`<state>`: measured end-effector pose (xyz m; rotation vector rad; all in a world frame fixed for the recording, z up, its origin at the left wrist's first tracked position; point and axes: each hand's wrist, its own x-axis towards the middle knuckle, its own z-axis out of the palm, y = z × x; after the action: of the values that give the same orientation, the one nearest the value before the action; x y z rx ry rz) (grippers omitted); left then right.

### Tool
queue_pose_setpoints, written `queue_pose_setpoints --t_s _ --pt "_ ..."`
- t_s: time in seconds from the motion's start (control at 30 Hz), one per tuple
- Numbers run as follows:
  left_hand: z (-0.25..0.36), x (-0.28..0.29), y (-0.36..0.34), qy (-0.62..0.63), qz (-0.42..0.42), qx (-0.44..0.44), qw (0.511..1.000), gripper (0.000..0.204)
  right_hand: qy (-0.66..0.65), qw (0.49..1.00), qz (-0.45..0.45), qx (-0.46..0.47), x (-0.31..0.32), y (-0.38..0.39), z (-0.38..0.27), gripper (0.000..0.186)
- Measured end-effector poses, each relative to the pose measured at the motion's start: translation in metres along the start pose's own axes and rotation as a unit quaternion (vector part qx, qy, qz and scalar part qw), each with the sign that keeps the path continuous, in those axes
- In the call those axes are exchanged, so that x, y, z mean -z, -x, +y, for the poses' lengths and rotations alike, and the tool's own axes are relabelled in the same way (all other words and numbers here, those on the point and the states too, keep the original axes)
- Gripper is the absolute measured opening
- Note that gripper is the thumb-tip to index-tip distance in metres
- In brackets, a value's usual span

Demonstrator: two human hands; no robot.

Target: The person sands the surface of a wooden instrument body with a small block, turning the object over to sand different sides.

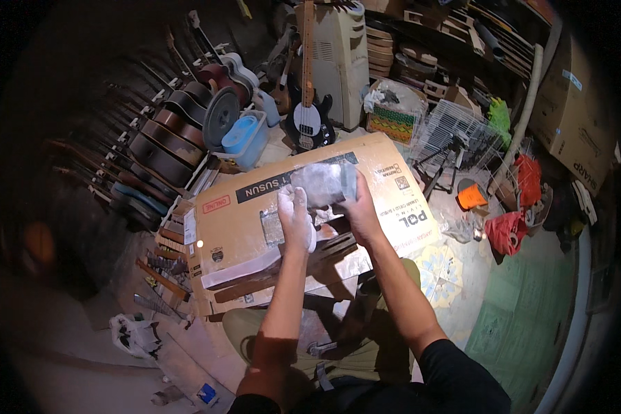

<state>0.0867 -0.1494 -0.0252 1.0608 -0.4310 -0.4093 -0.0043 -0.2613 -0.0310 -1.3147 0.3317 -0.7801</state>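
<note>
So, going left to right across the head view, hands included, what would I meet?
White plastic bag, blue basin, left hand, right hand, orange container, green bag, large cardboard box.

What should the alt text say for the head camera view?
A person's right hand holds a dusty grey sheet, the powder-whitened left hand at its edge, above brown cardboard. Behind, a black electric guitar stands upright, with a row of guitars to its left.

held sheet [322, 183]: grey, white-smudged | cardboard [385, 176]: tan, black band [255, 190] | far bass [310, 103]: black, white pickguard [306, 119] | far box [390, 125]: green-yellow patterned | right bags [506, 232]: red
</note>
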Motion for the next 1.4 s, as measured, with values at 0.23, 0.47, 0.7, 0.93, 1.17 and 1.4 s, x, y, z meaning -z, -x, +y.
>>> queue_pose_setpoints --t_s 0.23,0.47,0.7,0.93,1.17,1.4 --pt "0.004 -0.012 0.004 0.014 -0.019 0.037 0.999 0.029 -0.170 0.985 -0.009 -0.025 -0.014 0.009 -0.017 0.065" --pt "-0.019 0.006 -0.009 -0.100 -0.076 -0.042 0.991 0.023 -0.115 0.993 0.005 0.015 -0.014 0.007 -0.003 0.064" --pt "-0.004 -0.020 0.008 -0.115 -0.066 -0.168 0.977 0.038 -0.198 0.980 0.020 0.005 0.002 0.010 0.004 0.053" --pt "-0.011 -0.012 0.004 -0.125 -0.051 -0.190 0.972 0.030 -0.018 1.000 -0.019 0.015 -0.013 0.009 -0.007 0.062" --pt "-0.008 -0.011 0.004 -0.199 -0.017 -0.209 0.957 0.036 0.103 0.986 -0.039 0.124 -0.015 0.008 0.004 0.072" --pt "-0.010 -0.013 0.007 -0.310 0.064 -0.283 0.905 0.040 0.121 0.985 -0.026 0.123 -0.010 0.008 0.002 0.051"
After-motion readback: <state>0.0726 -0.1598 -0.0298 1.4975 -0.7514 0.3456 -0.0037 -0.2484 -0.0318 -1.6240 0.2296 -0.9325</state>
